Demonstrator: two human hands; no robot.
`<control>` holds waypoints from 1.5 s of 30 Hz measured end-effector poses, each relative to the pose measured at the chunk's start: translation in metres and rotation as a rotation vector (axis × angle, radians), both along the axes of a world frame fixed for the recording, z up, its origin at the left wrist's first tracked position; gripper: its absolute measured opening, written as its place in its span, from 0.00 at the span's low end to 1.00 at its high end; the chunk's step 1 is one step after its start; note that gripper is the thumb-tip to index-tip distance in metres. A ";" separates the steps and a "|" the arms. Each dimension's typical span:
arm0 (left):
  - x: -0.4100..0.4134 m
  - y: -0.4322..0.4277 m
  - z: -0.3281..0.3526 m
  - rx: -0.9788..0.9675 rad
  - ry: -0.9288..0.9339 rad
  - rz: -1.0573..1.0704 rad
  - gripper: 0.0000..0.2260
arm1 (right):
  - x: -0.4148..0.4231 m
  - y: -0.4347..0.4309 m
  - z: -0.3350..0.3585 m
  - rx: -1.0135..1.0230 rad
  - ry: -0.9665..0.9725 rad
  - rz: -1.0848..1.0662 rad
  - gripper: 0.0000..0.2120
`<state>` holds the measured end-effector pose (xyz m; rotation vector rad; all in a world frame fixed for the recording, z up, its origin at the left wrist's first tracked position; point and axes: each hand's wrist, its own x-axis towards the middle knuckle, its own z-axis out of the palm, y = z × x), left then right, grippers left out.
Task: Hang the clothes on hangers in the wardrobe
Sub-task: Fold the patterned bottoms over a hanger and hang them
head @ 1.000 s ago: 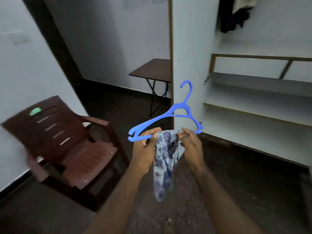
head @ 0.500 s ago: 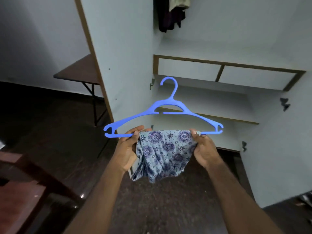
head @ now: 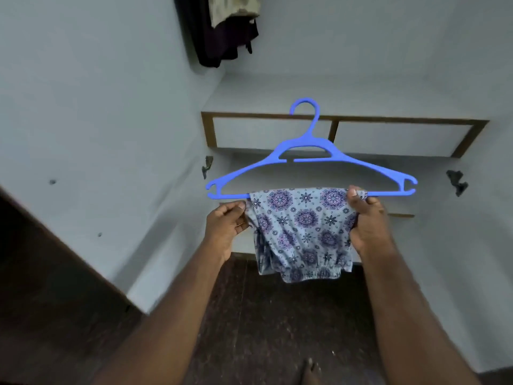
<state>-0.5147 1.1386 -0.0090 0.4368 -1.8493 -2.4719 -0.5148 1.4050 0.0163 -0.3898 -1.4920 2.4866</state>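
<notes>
The pale blue printed garment (head: 302, 223), soft cloth patterned with purple medallions, is folded over the bottom bar of the bright blue plastic hanger (head: 304, 143), which is held up in front of the open white wardrobe (head: 361, 65) with its hook upright. The left hand (head: 226, 226) has its fingers curled and pinches the garment's left edge just below the bar; whether it also touches the bar cannot be told. The right hand (head: 366, 218) grips the cloth at the bar's right end, thumb on top and fingers curled beneath. The step in hand looks like evening out the drape before hanging. It would go best by sliding the cloth toward the middle of the bar, since it now sits right of centre and leaves bare bar on the left. The folds should be smoothed so both falls weigh alike; otherwise the hanger will likely tip on its hook. One hand should then move up to the hook, the other steadying the cloth so that it does not slip off the smooth bar. The rail is out of view; it is probably up where the dark hanging clothes (head: 222, 31) are.
</notes>
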 end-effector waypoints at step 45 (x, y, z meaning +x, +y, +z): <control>-0.603 0.055 0.532 -0.660 1.172 0.611 0.08 | -0.724 -0.029 0.480 -0.218 0.679 0.407 0.12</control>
